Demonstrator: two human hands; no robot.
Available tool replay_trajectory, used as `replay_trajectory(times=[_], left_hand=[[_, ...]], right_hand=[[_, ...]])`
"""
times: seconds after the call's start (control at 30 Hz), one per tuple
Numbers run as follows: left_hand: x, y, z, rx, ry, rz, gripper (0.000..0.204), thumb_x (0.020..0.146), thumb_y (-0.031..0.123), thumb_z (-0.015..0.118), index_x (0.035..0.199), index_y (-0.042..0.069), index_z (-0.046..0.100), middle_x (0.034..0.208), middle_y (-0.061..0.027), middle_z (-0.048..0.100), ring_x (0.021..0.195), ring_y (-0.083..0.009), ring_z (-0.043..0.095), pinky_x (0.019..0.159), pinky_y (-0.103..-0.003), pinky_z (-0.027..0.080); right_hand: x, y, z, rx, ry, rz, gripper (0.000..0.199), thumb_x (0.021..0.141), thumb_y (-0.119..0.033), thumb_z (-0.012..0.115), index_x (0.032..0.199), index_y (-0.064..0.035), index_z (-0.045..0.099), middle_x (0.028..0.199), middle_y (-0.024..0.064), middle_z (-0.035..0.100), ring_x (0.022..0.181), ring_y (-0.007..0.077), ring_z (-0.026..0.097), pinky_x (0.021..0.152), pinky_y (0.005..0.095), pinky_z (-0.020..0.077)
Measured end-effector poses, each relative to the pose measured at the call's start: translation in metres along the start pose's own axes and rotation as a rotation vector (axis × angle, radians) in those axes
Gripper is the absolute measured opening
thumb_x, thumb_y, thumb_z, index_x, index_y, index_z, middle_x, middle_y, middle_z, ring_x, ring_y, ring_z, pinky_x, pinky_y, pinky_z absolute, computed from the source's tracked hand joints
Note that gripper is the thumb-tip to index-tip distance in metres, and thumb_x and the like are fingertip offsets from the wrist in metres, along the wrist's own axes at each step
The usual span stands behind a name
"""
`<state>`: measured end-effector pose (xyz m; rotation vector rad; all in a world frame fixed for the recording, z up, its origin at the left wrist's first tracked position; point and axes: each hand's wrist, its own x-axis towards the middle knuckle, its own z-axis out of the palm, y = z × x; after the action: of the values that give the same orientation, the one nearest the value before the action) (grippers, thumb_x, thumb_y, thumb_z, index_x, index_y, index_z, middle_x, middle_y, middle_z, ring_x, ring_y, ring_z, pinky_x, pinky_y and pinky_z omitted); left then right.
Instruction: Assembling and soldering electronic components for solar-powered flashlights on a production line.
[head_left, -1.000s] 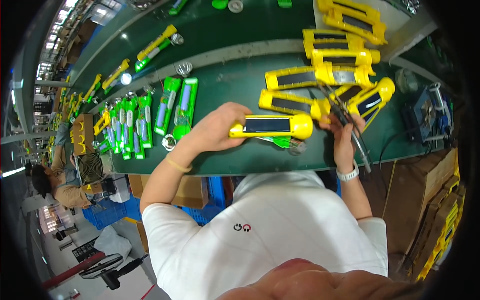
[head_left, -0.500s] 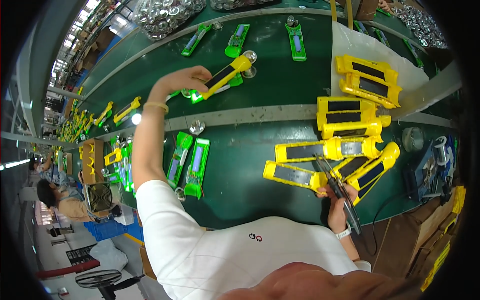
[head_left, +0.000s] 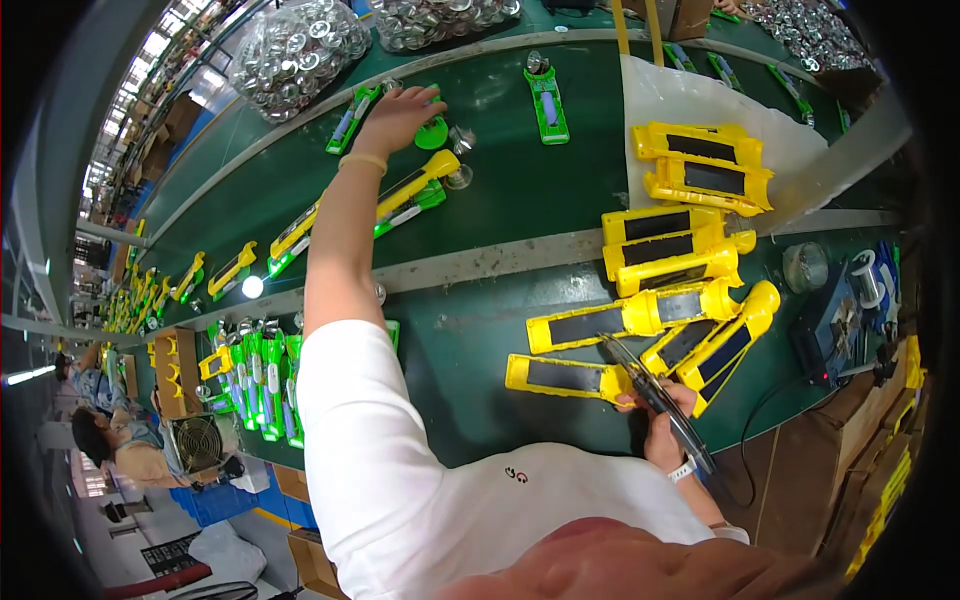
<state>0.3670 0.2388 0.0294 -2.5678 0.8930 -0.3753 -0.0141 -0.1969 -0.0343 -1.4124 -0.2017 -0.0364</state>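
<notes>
My left hand (head_left: 397,118) reaches to the far side of the green bench, fingers bent over a green lamp housing (head_left: 432,133); the hand hides its upper part. Just nearer, a yellow cover with a dark panel (head_left: 418,184) lies on another green housing (head_left: 413,209), beside round silver reflectors (head_left: 460,177). My right hand (head_left: 664,420), near the front edge, grips a long dark tool (head_left: 665,400) with a slim metal tip. That tip points over several yellow covers (head_left: 575,328) with dark panels. Exactly what kind of tool it is, I cannot make out.
More yellow covers (head_left: 700,160) lie at right on a white sheet. Bags of silver reflectors (head_left: 300,55) stand at the far edge. Green housings (head_left: 262,385) crowd the left, by a cardboard box (head_left: 176,365). A wire spool (head_left: 866,280) and blue device (head_left: 822,335) stand at right.
My left hand has let go of the yellow cover, which rests on a green housing, and moved farther away onto another housing. My right hand keeps its tool. The view has shifted slightly.
</notes>
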Motion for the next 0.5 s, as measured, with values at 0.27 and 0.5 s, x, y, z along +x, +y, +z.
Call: replay_trajectory(times=[0.27, 0.5], left_hand=[[-0.099, 0.113, -0.186, -0.302, 0.075, 0.044, 0.047, 0.058, 0.016, 0.067, 0.104, 0.007, 0.057, 0.097, -0.0108, 0.058, 0.096, -0.0284, 0.054, 0.089, -0.042, 0.04], [-0.182, 0.32, -0.214, -0.739, -0.19, 0.107, 0.047, 0.058, 0.02, 0.068, 0.099, 0.002, 0.056, 0.085, -0.0105, 0.053, 0.084, -0.0263, 0.054, 0.073, -0.038, 0.042]], right_hand=[[-0.003, -0.007, 0.001, 0.079, -0.01, 0.064, 0.039, 0.095, -0.034, 0.045, 0.115, -0.0058, 0.028, 0.106, 0.0216, 0.055, 0.098, 0.0311, 0.061, 0.084, 0.0412, 0.05], [0.005, -0.009, 0.01, 0.176, -0.131, 0.12, 0.033, 0.096, -0.027, 0.044, 0.115, -0.0053, 0.029, 0.099, 0.0146, 0.057, 0.089, 0.0234, 0.062, 0.082, 0.0353, 0.048]])
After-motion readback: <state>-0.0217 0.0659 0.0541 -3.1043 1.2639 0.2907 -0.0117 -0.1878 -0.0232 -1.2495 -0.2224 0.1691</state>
